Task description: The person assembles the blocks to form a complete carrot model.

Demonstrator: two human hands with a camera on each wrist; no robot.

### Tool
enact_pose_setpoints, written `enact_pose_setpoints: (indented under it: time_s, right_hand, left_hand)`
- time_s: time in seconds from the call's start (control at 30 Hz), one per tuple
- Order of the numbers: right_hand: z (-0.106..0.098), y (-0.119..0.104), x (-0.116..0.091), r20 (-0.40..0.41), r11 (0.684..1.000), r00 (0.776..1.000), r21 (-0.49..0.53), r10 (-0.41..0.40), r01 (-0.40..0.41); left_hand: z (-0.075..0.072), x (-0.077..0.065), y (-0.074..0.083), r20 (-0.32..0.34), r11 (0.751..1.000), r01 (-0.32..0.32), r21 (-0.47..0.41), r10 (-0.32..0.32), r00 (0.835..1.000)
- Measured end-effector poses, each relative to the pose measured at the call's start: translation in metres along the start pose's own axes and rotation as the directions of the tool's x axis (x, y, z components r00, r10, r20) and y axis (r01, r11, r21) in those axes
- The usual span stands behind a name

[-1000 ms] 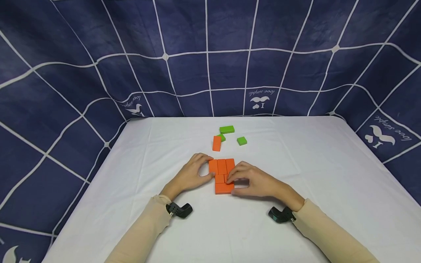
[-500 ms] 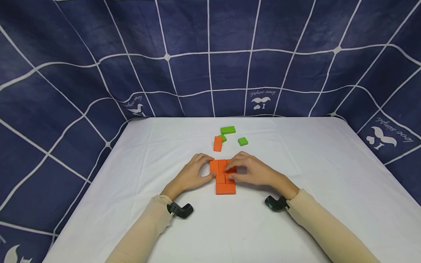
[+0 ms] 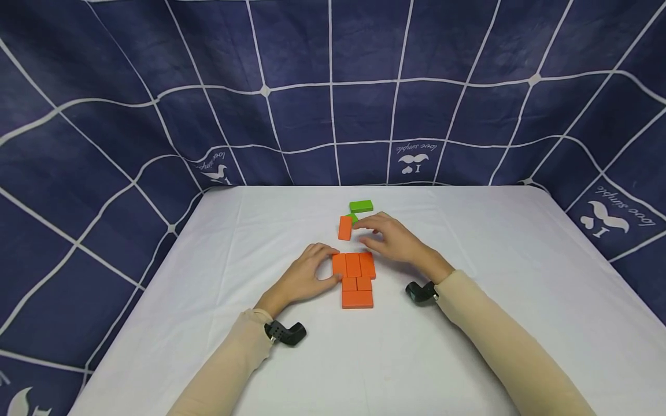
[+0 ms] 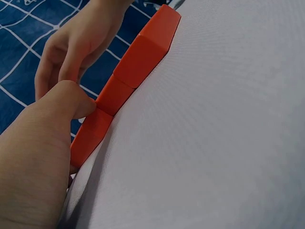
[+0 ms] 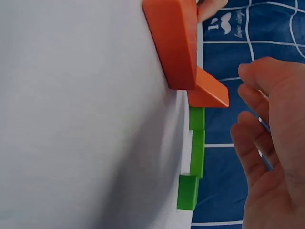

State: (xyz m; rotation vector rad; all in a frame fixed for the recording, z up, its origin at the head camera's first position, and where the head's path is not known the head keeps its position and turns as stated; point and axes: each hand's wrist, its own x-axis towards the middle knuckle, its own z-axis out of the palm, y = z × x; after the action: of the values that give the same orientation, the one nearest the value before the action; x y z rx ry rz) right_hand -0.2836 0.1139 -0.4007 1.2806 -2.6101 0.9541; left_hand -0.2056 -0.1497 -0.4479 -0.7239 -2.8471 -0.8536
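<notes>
Flat on the table, several orange blocks (image 3: pixel 357 299) lie fitted together in a T-like layout. My left hand (image 3: pixel 302 275) holds the upper-left orange block (image 3: pixel 339 264) of the layout, index finger at its far end and thumb at its near end. Beyond the layout, one loose orange block (image 3: pixel 345 229) leans on a green block (image 3: pixel 352 218), which it partly hides. My right hand (image 3: pixel 395 240) hovers just right of that loose block, fingers loosely bent and holding nothing. In the right wrist view a gap shows between the fingers and the tilted orange block (image 5: pixel 208 89).
A longer green block (image 3: pixel 361 206) lies farthest back. A small green block (image 5: pixel 188 192) shows in the right wrist view; the right hand hides it from the head camera. White cloth (image 3: pixel 468 346) covers the table, and a dark blue grid curtain (image 3: pixel 364 110) hangs around it.
My right hand has left the orange layout, moving away from me towards the loose orange block. The layout's upper-right block has shifted slightly right. My left hand stays put.
</notes>
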Motion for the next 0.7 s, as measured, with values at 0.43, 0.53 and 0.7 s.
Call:
enact_pose_setpoints:
  time_s: [0.43,0.53,0.7]
  right_hand:
    - [0.004,0.009,0.032,0.076,0.994,0.994,-0.092,0.073,-0.066]
    - [0.006,0.008,0.033,0.091,0.992,0.993,-0.102,0.081,-0.072]
    - [0.007,0.006,0.032,0.084,0.988,0.993,-0.137,0.089,-0.077]
  left_hand:
    - [0.0,-0.001,0.001,0.007,1.0,0.008,-0.009,-0.008,1.0]
    - [0.0,-0.001,0.001,0.008,1.0,0.004,-0.004,-0.004,1.0]
    - [-0.001,-0.001,0.001,0.0,1.0,0.0,0.005,0.0,1.0]
